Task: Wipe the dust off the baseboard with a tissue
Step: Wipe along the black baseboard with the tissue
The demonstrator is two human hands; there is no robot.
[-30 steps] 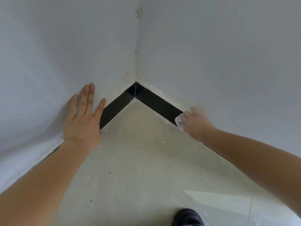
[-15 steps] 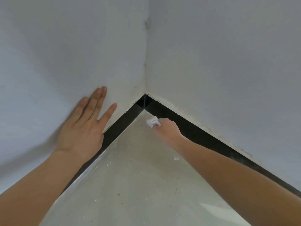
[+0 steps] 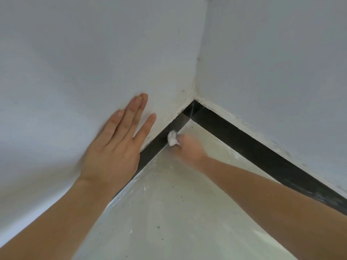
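While the left hand [image 3: 112, 149] lies flat on the left wall [image 3: 65, 53] at 8 o'clock from centre, fingers straight, a bit spread, holding nothing, the right hand [image 3: 189, 149] grasps a small white wad of tissue [image 3: 172, 138] near frame centre. The right hand is motion-blurred and finger detail is unclear, but the tissue pokes out of its front end toward 11 o'clock.

The tissue touches the black baseboard [image 3: 244, 141] on the left-wall run, just 7 o'clock of the corner where the two runs meet. The corner sits at 1 o'clock from centre. The other run goes off along the right wall [image 3: 281, 53] toward 4 o'clock, with a rough white paint edge above it.

The left forearm enters from 7 o'clock, the right forearm from 4 o'clock and crosses over the right run low in frame. The left hand's thumb-side edge overlaps the left run in view; whether they touch, cannot tell.

The floor [image 3: 169, 212] is pale, with dark specks and white dusty smears along the foot of the left run at 6 to 7 o'clock of the tissue.
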